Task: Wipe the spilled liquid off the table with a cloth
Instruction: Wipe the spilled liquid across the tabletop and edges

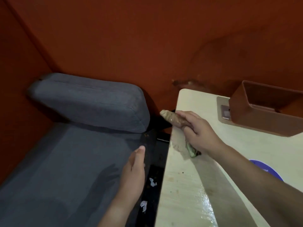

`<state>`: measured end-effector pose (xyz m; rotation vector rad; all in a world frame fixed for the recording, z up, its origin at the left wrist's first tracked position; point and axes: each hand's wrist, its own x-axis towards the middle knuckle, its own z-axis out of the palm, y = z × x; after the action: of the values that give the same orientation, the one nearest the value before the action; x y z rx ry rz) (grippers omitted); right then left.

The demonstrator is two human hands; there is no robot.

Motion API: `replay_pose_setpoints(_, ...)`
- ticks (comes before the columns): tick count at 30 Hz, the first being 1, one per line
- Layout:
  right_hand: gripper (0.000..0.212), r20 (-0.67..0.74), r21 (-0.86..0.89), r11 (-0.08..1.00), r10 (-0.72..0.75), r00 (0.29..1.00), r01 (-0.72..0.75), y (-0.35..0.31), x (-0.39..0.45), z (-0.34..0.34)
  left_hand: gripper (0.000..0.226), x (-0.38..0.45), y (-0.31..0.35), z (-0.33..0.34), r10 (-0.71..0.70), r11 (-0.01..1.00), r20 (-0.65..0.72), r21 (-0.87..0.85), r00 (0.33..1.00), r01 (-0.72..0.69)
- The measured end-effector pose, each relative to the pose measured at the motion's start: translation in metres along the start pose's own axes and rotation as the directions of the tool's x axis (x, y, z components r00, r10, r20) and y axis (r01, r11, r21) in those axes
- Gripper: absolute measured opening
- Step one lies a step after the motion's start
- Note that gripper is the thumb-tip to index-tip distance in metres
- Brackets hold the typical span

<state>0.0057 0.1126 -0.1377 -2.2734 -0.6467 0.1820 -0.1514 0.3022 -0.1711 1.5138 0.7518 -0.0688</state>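
Pressing a bunched cloth against the table edge, the right hand is curling its fingers round it; the wet sheen is lying nearer the wearer than this hand, so the pass risks missing it or pushing debris off the edge. Beyond this hand, the brown bin is showing no visible contents; the left hand is hovering spread, holding nothing.

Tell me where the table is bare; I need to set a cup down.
Bare: the pale wooden table between the brown plastic box and the right hand. Crowded: the left edge, under the beige cloth; the near strip looks wet.
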Motion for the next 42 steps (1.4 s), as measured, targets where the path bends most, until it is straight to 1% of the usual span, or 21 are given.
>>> replay_pose_setpoints(2, 0.059, 0.035, -0.141, 0.990, -0.020, 0.999, 0.025, -0.005, -0.003, 0.007, 0.081, -0.003, -0.002, -0.001, 0.023, 0.999, 0.014, 0.029, 1.000, -0.023)
replay_pose_setpoints(3, 0.061, 0.067, -0.180, 0.982, -0.042, 0.997, 0.053, -0.011, -0.012, 0.014, 0.081, -0.003, -0.002, -0.002, 0.034, 0.999, 0.011, 0.026, 0.999, -0.034)
replay_pose_setpoints(6, 0.066, 0.179, -0.182, 0.973, -0.108, 0.978, 0.140, -0.034, -0.066, 0.035, 0.072, -0.004, 0.000, -0.005, 0.070, 0.997, 0.034, 0.005, 0.997, -0.070)
replay_pose_setpoints(8, 0.068, 0.210, -0.141, 0.967, -0.180, 0.961, 0.212, -0.052, -0.110, 0.044, 0.078, -0.006, 0.003, -0.008, 0.114, 0.993, 0.076, 0.019, 0.991, -0.116)
replay_pose_setpoints(10, 0.066, 0.202, -0.128, 0.946, -0.270, 0.942, 0.298, -0.070, -0.157, 0.056, 0.083, -0.009, 0.007, -0.010, 0.166, 0.983, 0.158, 0.058, 0.973, -0.177)
replay_pose_setpoints(12, 0.052, 0.188, -0.150, 0.928, -0.312, 0.931, 0.341, -0.087, -0.191, 0.066, 0.087, -0.014, 0.012, -0.011, 0.184, 0.968, 0.283, 0.111, 0.941, -0.223)
replay_pose_setpoints(14, 0.037, 0.197, 0.104, 0.972, -0.226, 0.954, 0.209, -0.097, -0.211, 0.070, 0.090, -0.019, 0.015, -0.010, 0.170, 0.956, 0.385, 0.159, 0.907, -0.247)
replay_pose_setpoints(15, 0.037, 0.184, 0.170, 0.970, -0.207, 0.961, 0.176, -0.096, -0.216, 0.069, 0.089, -0.021, 0.016, -0.010, 0.162, 0.954, 0.410, 0.169, 0.898, -0.249)
replay_pose_setpoints(16, 0.043, 0.171, 0.209, 0.972, -0.149, 0.974, 0.112, -0.096, -0.222, 0.067, 0.089, -0.025, 0.015, -0.010, 0.155, 0.955, 0.419, 0.167, 0.895, -0.244)
replay_pose_setpoints(18, 0.059, 0.079, 0.284, 0.959, -0.012, 0.997, -0.011, -0.091, -0.221, 0.057, 0.090, -0.028, 0.012, -0.012, 0.153, 0.962, 0.398, 0.149, 0.904, -0.228)
replay_pose_setpoints(20, 0.060, 0.017, 0.203, 0.979, 0.019, 1.000, -0.022, -0.085, -0.212, 0.049, 0.092, -0.031, 0.006, -0.018, 0.158, 0.962, 0.380, 0.148, 0.911, -0.229)
replay_pose_setpoints(23, 0.065, 0.055, 0.039, 0.999, 0.008, 0.998, -0.010, -0.089, -0.210, 0.059, 0.089, -0.039, -0.003, -0.026, 0.161, 0.956, 0.415, 0.161, 0.896, -0.246)
replay_pose_setpoints(26, 0.067, 0.073, -0.050, 0.994, -0.094, 0.993, 0.098, -0.099, -0.234, 0.082, 0.084, -0.049, -0.013, -0.032, 0.140, 0.945, 0.462, 0.201, 0.876, -0.257)
replay_pose_setpoints(29, 0.055, 0.111, 0.014, 0.975, -0.223, 0.969, 0.222, -0.114, -0.265, 0.100, 0.092, -0.061, -0.028, -0.045, 0.148, 0.913, 0.514, 0.258, 0.845, -0.317)
replay_pose_setpoints(31, 0.053, 0.094, 0.032, 0.967, -0.255, 0.962, 0.253, -0.120, -0.284, 0.107, 0.092, -0.071, -0.039, -0.055, 0.129, 0.901, 0.572, 0.273, 0.810, -0.336)
replay_pose_setpoints(33, 0.059, 0.111, 0.063, 0.980, -0.197, 0.974, 0.191, -0.125, -0.292, 0.107, 0.088, -0.083, -0.047, -0.066, 0.094, 0.906, 0.616, 0.272, 0.782, -0.323)
replay_pose_setpoints(35, 0.058, 0.091, 0.234, 0.972, -0.033, 0.995, 0.011, -0.129, -0.292, 0.100, 0.084, -0.092, -0.051, -0.076, 0.057, 0.921, 0.623, 0.268, 0.780, -0.282)
replay_pose_setpoints(36, 0.056, 0.069, 0.381, 0.916, 0.107, 0.992, -0.125, -0.135, -0.291, 0.095, 0.081, -0.097, -0.050, -0.083, 0.046, 0.927, 0.624, 0.265, 0.780, -0.266)
replay_pose_setpoints(38, 0.051, 0.084, 0.664, 0.667, 0.382, 0.920, -0.338, -0.144, -0.287, 0.087, 0.077, -0.104, -0.046, -0.091, 0.003, 0.947, 0.635, 0.247, 0.773, -0.206)
replay_pose_setpoints(40, 0.045, 0.138, 0.815, 0.414, 0.541, 0.829, -0.406, -0.153, -0.287, 0.082, 0.068, -0.113, -0.038, -0.098, -0.086, 0.976, 0.661, 0.205, 0.746, -0.069)
replay_pose_setpoints(42, 0.040, 0.156, 0.873, 0.283, 0.609, 0.777, -0.397, -0.168, -0.284, 0.075, 0.059, -0.123, -0.023, -0.102, -0.124, 0.986, 0.680, 0.166, 0.723, 0.013)
